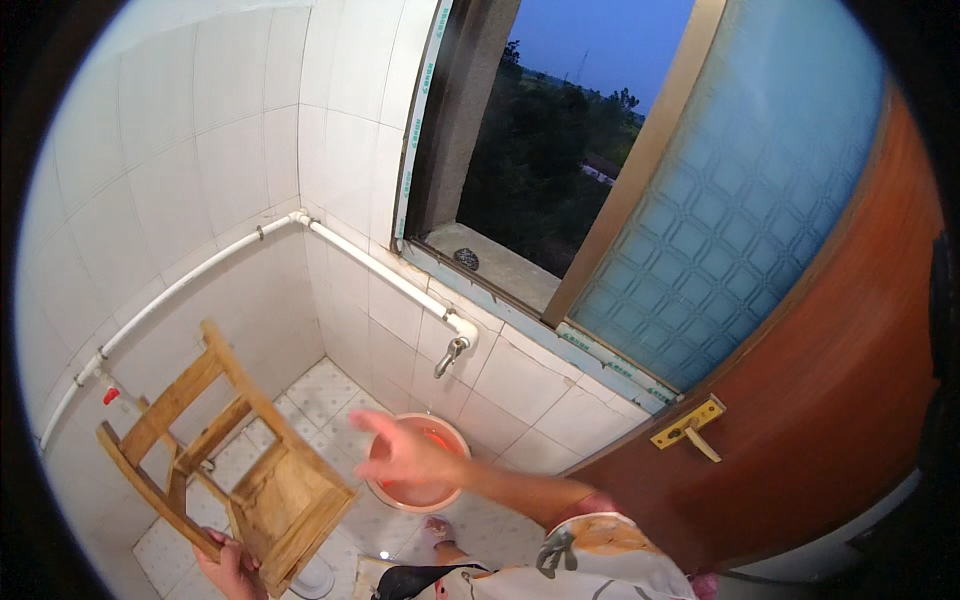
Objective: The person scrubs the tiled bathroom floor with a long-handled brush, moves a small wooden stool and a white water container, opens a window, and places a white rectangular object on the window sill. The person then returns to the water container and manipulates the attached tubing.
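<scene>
A small wooden chair [285, 495] is tilted in the air at the lower left, its slatted back toward the far left. My left hand [232, 568] grips it by the wooden side rail near the seat. My right hand [412, 452] is raised to the right of the chair and touches nothing. Its fingers are apart and slightly blurred. Below it a pink plastic basin [447, 427] stands on the floor, partly hidden by that hand. What looks like water and something red show inside the basin.
Above the basin a metal tap [452, 357] sticks out of a white wall pipe [375, 268]. A red-handled valve [111, 396] sits on the left wall. A sliding window [745, 220] is partly open. A brown door [790, 400] with a brass handle [700, 440] stands at the right.
</scene>
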